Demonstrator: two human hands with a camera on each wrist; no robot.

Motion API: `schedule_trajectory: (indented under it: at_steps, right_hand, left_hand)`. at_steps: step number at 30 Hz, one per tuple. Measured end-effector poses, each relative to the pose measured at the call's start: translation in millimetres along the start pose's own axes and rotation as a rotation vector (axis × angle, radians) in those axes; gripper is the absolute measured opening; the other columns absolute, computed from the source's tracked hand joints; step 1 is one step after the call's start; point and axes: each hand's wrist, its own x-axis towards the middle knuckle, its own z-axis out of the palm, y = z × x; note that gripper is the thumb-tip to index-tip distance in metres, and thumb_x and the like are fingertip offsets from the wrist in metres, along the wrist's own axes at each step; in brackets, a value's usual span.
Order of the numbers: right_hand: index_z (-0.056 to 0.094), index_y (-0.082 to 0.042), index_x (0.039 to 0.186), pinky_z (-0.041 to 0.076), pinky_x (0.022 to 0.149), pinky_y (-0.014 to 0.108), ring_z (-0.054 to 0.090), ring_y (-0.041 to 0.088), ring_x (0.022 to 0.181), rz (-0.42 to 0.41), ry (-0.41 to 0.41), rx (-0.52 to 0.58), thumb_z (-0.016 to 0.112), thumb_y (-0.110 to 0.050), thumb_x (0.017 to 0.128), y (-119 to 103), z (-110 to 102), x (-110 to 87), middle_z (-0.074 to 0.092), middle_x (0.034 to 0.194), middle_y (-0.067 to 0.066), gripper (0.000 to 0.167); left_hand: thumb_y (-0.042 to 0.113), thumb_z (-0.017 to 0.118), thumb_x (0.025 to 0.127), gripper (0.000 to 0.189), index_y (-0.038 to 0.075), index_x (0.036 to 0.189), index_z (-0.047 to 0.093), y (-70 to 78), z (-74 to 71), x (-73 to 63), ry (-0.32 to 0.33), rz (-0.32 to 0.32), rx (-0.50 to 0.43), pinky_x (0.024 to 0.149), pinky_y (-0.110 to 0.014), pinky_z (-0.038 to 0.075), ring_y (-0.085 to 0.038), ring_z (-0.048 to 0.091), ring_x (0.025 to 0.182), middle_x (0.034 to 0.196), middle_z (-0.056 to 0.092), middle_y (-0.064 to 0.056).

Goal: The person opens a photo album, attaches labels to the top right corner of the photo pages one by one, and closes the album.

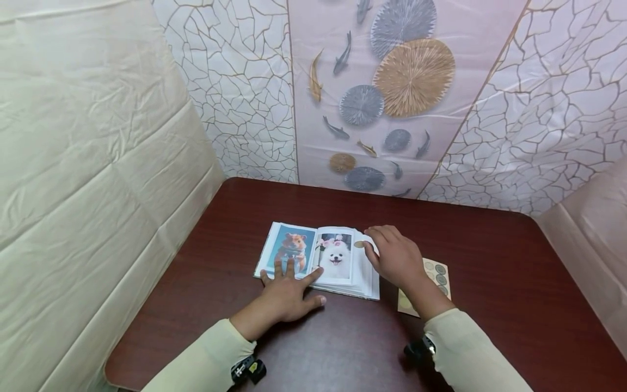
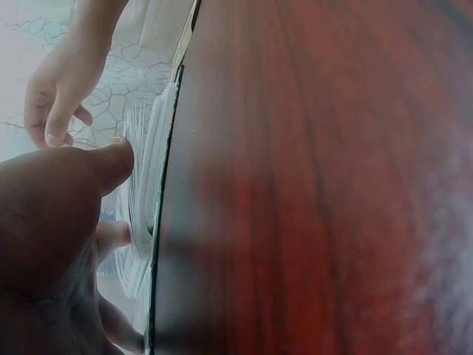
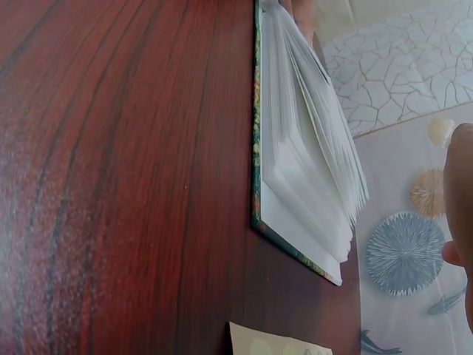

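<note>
A photo album lies spread on the table, with a hamster picture on the left page and a fluffy white dog picture on the right page. My left hand rests with fingers spread over the lower edge of both pages, holding them down. Over the album's right edge, my right hand pinches a small round gold sticker between thumb and fingers. In the right wrist view the sticker shows at the fingertip, above the fanned pages.
A cream sheet of round gold and grey stickers lies right of the album, partly under my right forearm. The dark red wooden table meets patterned cloth walls behind and at the sides.
</note>
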Motion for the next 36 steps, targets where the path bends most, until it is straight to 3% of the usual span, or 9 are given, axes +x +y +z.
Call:
schedule_trajectory:
  at_steps: [24, 36]
  right_hand:
    - [0.07, -0.006, 0.121, 0.058, 0.07, 0.044, 0.063, 0.028, 0.114, 0.009, 0.023, 0.023, 0.061, -0.03, 0.099, -3.1, 5.9, -2.1, 0.07, 0.12, 0.009, 0.033]
    - [0.07, -0.01, 0.122, 0.052, 0.054, 0.038, 0.068, 0.023, 0.088, 0.037, -0.004, 0.016, 0.063, -0.022, 0.1, -3.6, 4.6, -4.8, 0.075, 0.097, 0.005, 0.026]
  left_hand:
    - [0.076, 0.045, 0.094, 0.07, 0.051, 0.158, 0.028, 0.5, -4.1, -2.9, -0.016, -0.001, -0.008, 0.104, -0.083, 0.016, -0.058, 0.006, 0.148, 0.164, 0.017, -0.03]
    - [0.077, 0.044, 0.095, 0.07, 0.052, 0.158, 0.028, 0.3, -3.0, -2.6, -0.012, -0.003, -0.007, 0.104, -0.083, 0.016, -0.058, 0.005, 0.148, 0.164, 0.016, -0.03]
